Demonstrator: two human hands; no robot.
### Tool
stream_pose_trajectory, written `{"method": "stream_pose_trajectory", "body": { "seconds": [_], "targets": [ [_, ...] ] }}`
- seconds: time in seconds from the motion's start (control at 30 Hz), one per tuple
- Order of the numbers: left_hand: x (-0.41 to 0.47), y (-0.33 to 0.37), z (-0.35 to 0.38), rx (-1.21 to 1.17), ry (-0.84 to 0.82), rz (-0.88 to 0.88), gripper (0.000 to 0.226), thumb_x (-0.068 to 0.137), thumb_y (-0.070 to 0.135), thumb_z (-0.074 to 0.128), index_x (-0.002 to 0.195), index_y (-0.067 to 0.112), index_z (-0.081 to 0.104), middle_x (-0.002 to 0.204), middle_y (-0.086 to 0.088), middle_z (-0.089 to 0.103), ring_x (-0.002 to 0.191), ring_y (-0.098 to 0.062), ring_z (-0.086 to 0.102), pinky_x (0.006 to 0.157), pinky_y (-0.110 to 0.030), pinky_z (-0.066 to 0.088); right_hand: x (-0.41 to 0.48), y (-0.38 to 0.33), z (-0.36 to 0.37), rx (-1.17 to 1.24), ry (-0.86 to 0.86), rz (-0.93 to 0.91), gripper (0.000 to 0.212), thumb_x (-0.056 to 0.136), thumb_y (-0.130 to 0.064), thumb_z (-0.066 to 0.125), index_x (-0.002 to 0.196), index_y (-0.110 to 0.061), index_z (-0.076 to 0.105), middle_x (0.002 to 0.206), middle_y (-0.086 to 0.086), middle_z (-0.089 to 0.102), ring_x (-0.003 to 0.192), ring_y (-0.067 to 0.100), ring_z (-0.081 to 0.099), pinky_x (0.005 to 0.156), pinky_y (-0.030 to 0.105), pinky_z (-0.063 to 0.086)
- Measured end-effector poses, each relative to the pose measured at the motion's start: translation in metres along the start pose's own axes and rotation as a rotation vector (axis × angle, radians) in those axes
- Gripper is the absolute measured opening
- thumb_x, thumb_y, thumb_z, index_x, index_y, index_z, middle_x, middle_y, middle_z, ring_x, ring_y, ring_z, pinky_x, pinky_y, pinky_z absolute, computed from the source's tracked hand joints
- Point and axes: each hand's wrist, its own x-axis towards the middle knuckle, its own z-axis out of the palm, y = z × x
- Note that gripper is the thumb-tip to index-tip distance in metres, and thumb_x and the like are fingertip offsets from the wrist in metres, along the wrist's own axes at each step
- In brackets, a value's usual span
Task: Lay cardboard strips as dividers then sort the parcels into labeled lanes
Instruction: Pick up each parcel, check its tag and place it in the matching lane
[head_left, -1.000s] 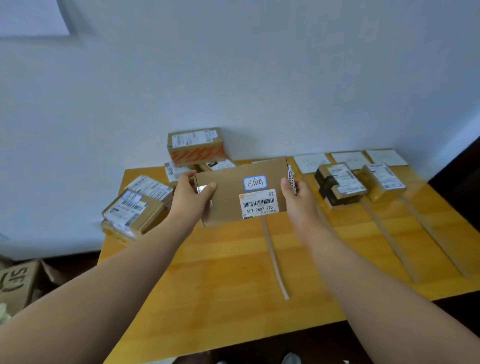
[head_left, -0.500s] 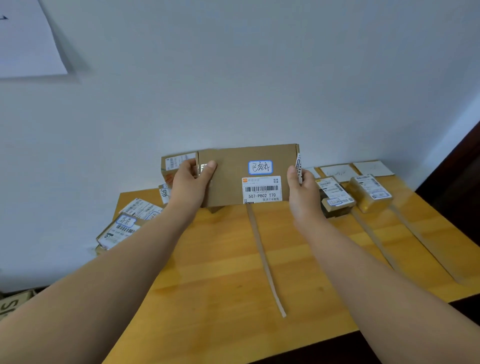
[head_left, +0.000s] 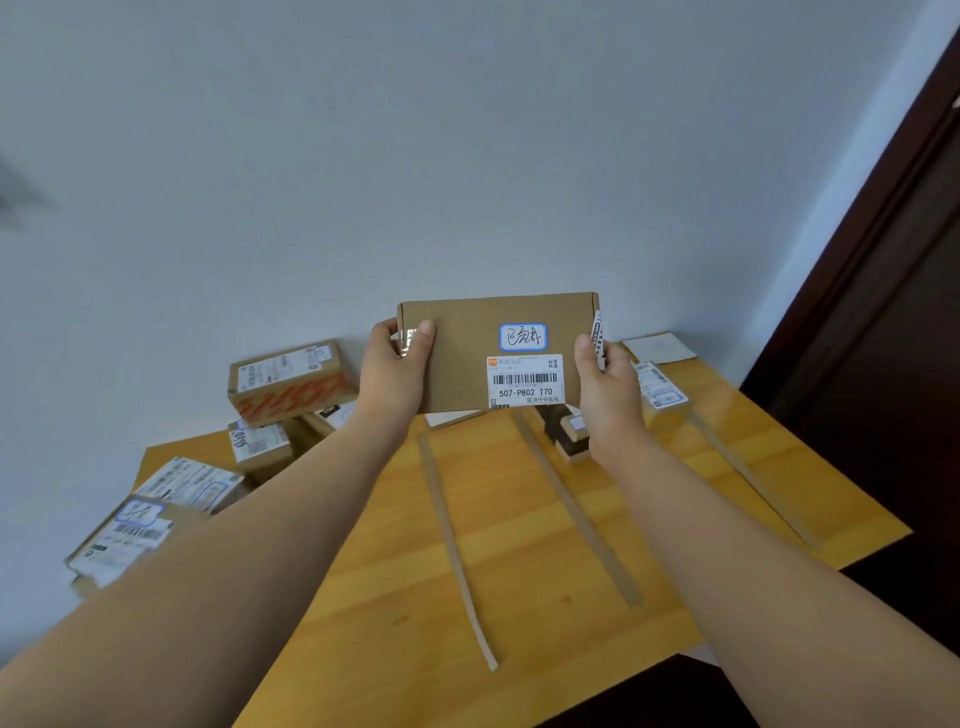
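Brown corrugated board forms the flat parcel (head_left: 467, 358), held up in both hands above the far part of the table (head_left: 535, 571), in front of the pale wall (head_left: 467, 156) and touching nothing else.

Grasp: the left hand (head_left: 395, 371) grips one short end, its thumb lying on the front face over a patch of clear tape (head_left: 410, 338). The right hand (head_left: 605, 389) grips the opposite end, thumb in front. On both hands the other fingers pass behind the parcel and are hidden.

Handling (judged): the board looks stiff and matt, and a thumb-and-finger hold at each end carries it, so it is probably light. The short ends are the natural purchase. The glossy tape may be the slicker spot.

Orientation: the long axis runs left to right and close to level. The broad face is turned to the camera, so the shipping label (head_left: 524, 379) and the blue-bordered sticker (head_left: 523, 336) read upright.

Surroundings: three cardboard strips (head_left: 457, 545) lie on the table as dividers, running from the far edge toward the near edge. Unsorted parcels (head_left: 285, 382) are heaped at far left. Two sorted parcels (head_left: 657, 389) sit by the strips' far ends at right, near a lane card (head_left: 658, 347) whose writing is too faint to read.
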Motion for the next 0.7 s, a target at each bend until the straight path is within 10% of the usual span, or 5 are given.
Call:
{"method": "stream_pose_trajectory", "body": {
  "seconds": [0.7],
  "targets": [
    [-0.039, -0.042, 0.269, 0.094, -0.027, -0.239, 0.039, 0.100, 0.043, 0.041, 0.122, 0.014, 0.056, 0.103, 0.003, 0.059, 0.082, -0.004, 0.052, 0.061, -0.017, 0.037, 0.144, 0.093, -0.234, -0.009, -0.057, 0.227, 0.015, 0.095, -0.041, 0.054, 0.098, -0.028, 0.060, 0.108, 0.005, 0.070, 0.103, 0.025, 0.066, 0.094, 0.049, 0.052]
  ]
}}
